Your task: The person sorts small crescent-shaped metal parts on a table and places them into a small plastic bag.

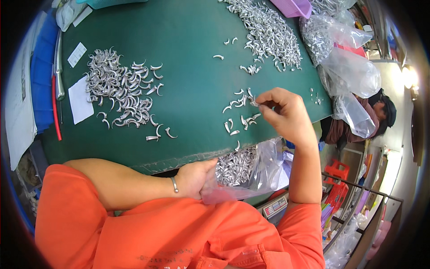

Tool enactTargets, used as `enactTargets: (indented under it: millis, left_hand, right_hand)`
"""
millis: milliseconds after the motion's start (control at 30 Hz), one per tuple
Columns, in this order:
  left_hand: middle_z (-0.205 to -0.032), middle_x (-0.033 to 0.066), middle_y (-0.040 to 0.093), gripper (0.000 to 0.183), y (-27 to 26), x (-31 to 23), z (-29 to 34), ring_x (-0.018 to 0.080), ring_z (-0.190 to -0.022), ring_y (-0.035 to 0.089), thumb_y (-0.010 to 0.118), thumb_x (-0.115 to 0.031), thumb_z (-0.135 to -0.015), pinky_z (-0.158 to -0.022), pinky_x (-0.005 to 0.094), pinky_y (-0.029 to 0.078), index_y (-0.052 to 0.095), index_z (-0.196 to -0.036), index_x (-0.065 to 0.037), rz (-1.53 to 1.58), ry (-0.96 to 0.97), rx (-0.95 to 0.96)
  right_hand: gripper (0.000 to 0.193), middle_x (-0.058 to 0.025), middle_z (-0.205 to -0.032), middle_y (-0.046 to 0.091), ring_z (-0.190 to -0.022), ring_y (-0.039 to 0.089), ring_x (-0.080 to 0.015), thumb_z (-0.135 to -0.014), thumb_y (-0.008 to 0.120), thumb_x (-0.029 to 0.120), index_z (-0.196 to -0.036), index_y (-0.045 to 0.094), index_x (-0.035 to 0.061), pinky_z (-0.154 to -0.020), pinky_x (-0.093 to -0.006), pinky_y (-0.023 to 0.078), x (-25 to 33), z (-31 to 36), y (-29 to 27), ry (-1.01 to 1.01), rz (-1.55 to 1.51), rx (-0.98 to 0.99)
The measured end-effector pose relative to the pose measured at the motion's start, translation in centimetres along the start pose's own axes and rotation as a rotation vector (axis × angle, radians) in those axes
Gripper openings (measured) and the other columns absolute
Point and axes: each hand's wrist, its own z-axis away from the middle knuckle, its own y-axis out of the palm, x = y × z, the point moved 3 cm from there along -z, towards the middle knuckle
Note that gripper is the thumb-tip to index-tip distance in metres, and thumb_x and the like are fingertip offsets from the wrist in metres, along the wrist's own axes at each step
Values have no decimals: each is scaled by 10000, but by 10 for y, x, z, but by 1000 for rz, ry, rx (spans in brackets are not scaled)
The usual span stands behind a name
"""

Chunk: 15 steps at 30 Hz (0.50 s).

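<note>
My left hand (193, 178) grips the rim of a clear plastic bag (266, 168) below the table's near edge. Inside the bag lie many small curved silver metal pieces (235, 167). Over the table my right hand (287, 114) is closed in a pinch, with silver metal pieces (254, 102) at its fingertips; how many it holds is hidden. Beside those fingers several loose curved pieces (242, 100) are scattered on the green tabletop (188, 85). One piece (237, 145) rests at the edge above the bag's mouth.
A pile of curved pieces (116, 85) sits at left, a larger heap (268, 36) at the far right. White paper (81, 101), a blue bin (43, 71) and a red rod (56, 107) lie leftward. Filled plastic bags (319, 40) line the right edge. A person (365, 112) is beyond.
</note>
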Motion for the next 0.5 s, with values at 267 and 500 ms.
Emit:
enactTargets:
  millis: [267,500]
  left_hand:
    - [-507,-25,287,435,3,1,-1,137,-412,287,378,-324,-1032,-401,298,234,377,-620,-184,43,-31,37]
    - [-487,-32,245,465,27,-8,10,123,-404,250,389,-327,-1032,-398,304,210,340,-591,-187,107,-21,-119]
  right_hand:
    - [189,-98,-735,672,-670,628,-152,-784,654,12,-963,679,-41,-627,-296,501,-22,-21,-13,67,-17,335]
    - [89,-45,-836,685,-712,621,-97,-853,656,-5,-935,690,-13,-627,-239,488,2,-27,-8,104,-465,105]
